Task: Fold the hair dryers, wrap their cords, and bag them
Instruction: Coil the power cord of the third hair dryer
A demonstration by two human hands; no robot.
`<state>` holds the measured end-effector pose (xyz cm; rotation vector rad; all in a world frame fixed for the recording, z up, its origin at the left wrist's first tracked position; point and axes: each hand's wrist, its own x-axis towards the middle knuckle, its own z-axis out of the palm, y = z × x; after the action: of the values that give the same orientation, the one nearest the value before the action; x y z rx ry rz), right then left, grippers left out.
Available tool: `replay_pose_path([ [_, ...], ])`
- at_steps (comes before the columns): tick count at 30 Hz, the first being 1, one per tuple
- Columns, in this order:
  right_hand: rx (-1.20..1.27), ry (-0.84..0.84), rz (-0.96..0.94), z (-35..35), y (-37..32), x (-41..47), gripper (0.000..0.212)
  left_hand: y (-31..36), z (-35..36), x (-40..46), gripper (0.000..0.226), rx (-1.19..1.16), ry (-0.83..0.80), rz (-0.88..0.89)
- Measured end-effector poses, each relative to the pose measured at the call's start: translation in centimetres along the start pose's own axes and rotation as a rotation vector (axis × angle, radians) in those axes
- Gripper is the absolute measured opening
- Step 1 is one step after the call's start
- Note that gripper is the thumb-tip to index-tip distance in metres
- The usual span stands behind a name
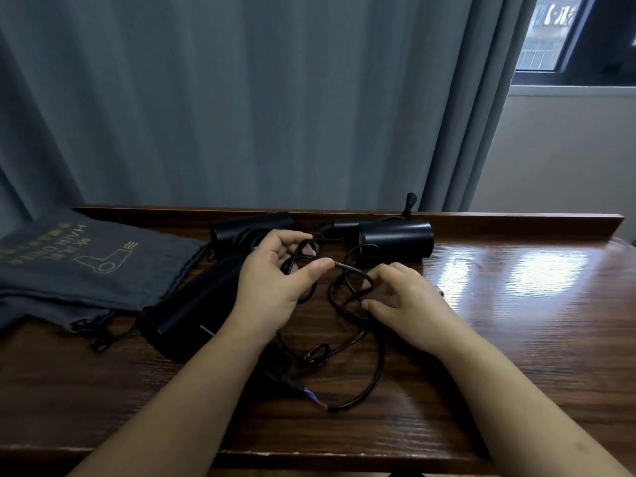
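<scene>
Left dryer partly behind forearm; right hand blurred.

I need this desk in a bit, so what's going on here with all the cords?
A person is wrapping a hair dryer cord at a wooden desk. The left hand holds gathered loops and pinches a strand; the right hand works the next loop. Much of the cord lies loose on the desk. Two black hair dryers lie unbagged, and the grey drawstring bags sit at the left.
</scene>
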<state>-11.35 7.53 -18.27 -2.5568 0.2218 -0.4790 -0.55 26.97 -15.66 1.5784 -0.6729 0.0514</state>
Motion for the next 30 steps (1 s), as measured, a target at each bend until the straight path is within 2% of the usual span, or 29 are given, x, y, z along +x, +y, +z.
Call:
replay_pose_path([
  [2, 0.086, 0.006, -0.011, 0.0, -0.4, -0.1, 0.020, 0.2, 0.1, -0.1, 0.039, 0.002, -0.040, -0.002],
  [3, 0.223, 0.010, 0.002, 0.0, -0.5, -0.1, 0.019, 0.3, 0.1, -0.2, 0.039, -0.004, -0.044, -0.002],
  [5, 0.475, 0.122, 0.016, -0.1, -0.4, 0.0, 0.023, 0.3, 0.2, -0.3, 0.038, -0.009, -0.022, 0.006],
  [9, 0.822, 0.367, 0.030, -1.1, -0.9, 0.0, 0.025, 0.5, 0.6, -0.5, 0.039, 0.039, -0.025, 0.040],
  [11, 1.010, 0.348, 0.029, -1.3, -1.2, 0.1, 0.022, 0.4, 0.6, -0.5, 0.039, 0.067, -0.017, 0.044],
  [14, 1.248, 0.221, 0.048, -1.9, -1.4, 0.0, 0.006, 0.0, 0.5, -0.2, 0.038, 0.088, 0.041, 0.011],
  [16, 1.369, 0.132, 0.054, -2.4, -0.9, 0.0, 0.024, -0.2, 0.4, 0.1, 0.037, 0.086, 0.108, -0.032],
  [18, 1.315, 0.114, 0.056, -2.6, -0.4, 0.1, 0.041, -0.4, 0.3, 0.3, 0.037, 0.052, 0.167, -0.071],
  [20, 1.274, 0.118, 0.047, -2.4, -0.2, 0.1, 0.045, -0.6, 0.2, 0.5, 0.038, 0.032, 0.203, -0.095],
  [21, 1.197, 0.130, 0.037, -2.3, -0.2, 0.0, 0.040, -0.6, 0.1, 0.5, 0.039, 0.032, 0.206, -0.098],
  [24, 0.795, 0.195, 0.075, -2.2, -0.8, -0.2, 0.006, -0.7, 0.0, 0.6, 0.039, 0.049, 0.165, -0.109],
  [26, 0.642, 0.220, 0.102, -1.9, -0.7, -0.2, 0.010, -0.6, 0.0, 0.3, 0.037, 0.087, 0.100, -0.110],
  [30, 0.516, 0.169, 0.105, -1.5, -0.4, -0.2, 0.012, -0.3, 0.3, -0.2, 0.041, 0.320, -0.044, -0.002],
])
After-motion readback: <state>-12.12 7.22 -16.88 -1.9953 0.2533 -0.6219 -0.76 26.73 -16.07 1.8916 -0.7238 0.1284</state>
